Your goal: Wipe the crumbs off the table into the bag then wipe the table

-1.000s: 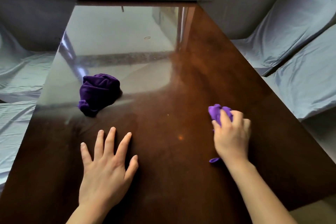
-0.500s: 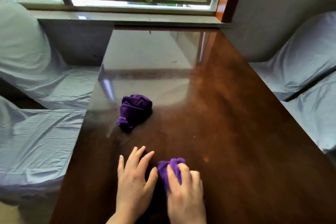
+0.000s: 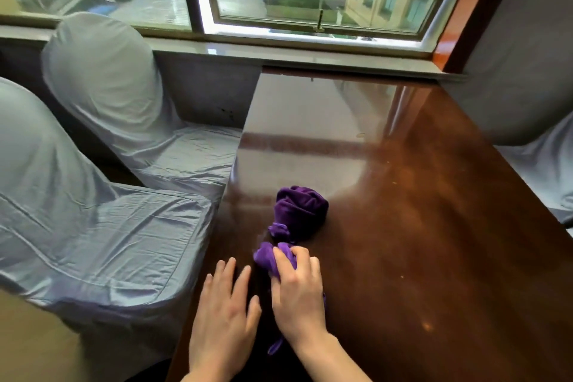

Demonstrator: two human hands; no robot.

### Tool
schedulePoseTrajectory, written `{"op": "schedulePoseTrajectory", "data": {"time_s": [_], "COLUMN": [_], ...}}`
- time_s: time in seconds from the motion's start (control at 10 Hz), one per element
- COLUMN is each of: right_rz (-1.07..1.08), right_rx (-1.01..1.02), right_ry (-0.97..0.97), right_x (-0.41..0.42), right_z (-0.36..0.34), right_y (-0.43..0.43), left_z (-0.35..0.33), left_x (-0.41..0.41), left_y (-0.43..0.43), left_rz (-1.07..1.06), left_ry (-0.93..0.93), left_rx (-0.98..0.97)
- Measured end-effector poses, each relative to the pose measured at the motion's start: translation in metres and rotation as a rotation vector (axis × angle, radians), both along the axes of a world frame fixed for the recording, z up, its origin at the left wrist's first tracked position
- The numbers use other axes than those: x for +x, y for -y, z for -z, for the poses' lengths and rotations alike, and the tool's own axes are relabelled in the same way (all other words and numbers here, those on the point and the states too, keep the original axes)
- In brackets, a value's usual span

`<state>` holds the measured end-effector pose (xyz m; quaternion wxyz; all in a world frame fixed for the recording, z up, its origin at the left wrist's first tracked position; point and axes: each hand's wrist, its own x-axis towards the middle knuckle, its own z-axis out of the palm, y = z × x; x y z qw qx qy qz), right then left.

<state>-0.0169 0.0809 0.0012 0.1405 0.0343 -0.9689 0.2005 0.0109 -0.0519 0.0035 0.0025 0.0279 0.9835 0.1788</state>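
While the right hand point(image 3: 296, 291) grips a bunched purple cloth point(image 3: 269, 257) against the desk point(image 3: 434, 242), the left hand point(image 3: 224, 310) lies flat and spread just beside it at 9 o'clock, holding nothing. A darker purple bundle point(image 3: 299, 211), possibly the bag, sits at 12 o'clock from the cloth, nearly touching it. A few pale crumbs point(image 3: 402, 277) lie well apart at 3 o'clock. The risk, as I judge it, is that a sweep toward the near left edge pushes crumbs off onto the covered chair point(image 3: 108, 242) instead of into the bag, since no open mouth faces the cloth. Whether the bundle has an opening cannot be told; most of the cloth is hidden under the fingers, and crumbs blur into the glare.
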Motion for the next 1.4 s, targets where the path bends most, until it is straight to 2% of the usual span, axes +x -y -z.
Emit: {"op": "schedulePoseTrajectory", "data": {"time_s": [0.2,0.4,0.6,0.8,0.9,1.2,1.3,1.4], "right_rz": [0.003,0.019,0.069,0.122,0.183,0.038,-0.015,-0.071], "right_rx": [-0.101,-0.069,0.155,0.235,0.177,0.052,-0.045,-0.031], "right_ry": [-0.072,0.051,-0.033,-0.04,0.012,0.208,0.219,0.195], "right_x": [-0.07,-0.12,-0.123,-0.128,-0.13,-0.128,-0.114,-0.103], "right_z": [-0.016,-0.012,0.005,0.009,0.002,-0.005,-0.013,-0.015], "right_y": [0.046,0.073,0.047,0.024,0.028,0.027,0.024,0.018], "left_z": [-0.002,0.008,0.016,0.014,0.018,0.017,0.017,0.016], "left_x": [-0.036,-0.087,-0.09,-0.092,-0.094,-0.093,-0.092,-0.09], "left_y": [0.015,0.027,0.023,0.023,0.023,0.021,0.022,0.021], "left_rz": [-0.018,-0.061,-0.096,-0.065,0.081,0.073,0.064,0.066], "left_ry": [-0.076,-0.061,-0.03,-0.049,-0.112,-0.097,-0.081,-0.034], "left_rx": [-0.056,-0.003,-0.084,-0.071,-0.132,-0.112,-0.116,-0.125]}}
